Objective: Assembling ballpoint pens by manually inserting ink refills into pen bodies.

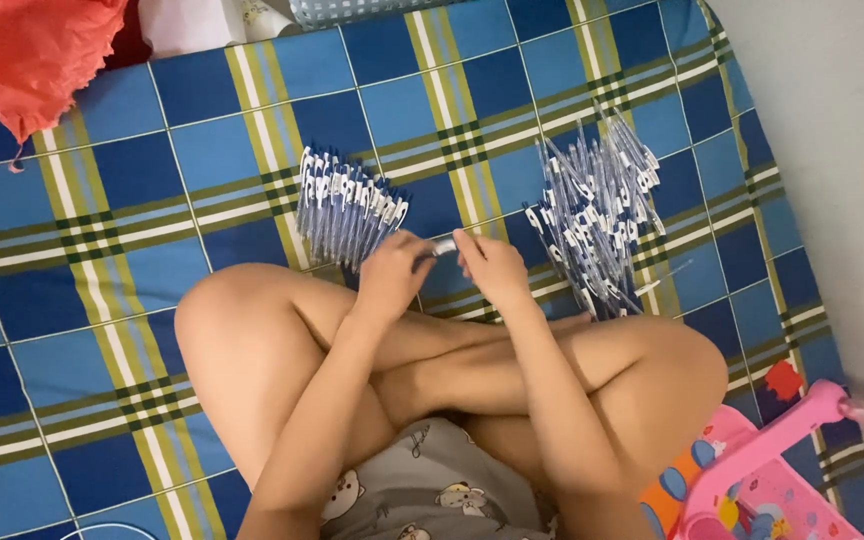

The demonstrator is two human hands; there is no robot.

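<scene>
Two heaps of blue-and-white pens lie on the checked sheet (132, 170): a tidy left heap (344, 208) and a looser right heap (597, 215) (each too crowded to count). One pen (439, 249) sits between two hands. One pink plastic toy (762, 470) occupies the near right corner.

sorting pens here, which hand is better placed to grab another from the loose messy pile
Right, probably: the right hand sits beside the loose pile; the left hand is nearer the neat pile.

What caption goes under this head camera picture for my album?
Both hands, left hand and right hand, hold one pen between two pen piles on a blue checked sheet.
</scene>
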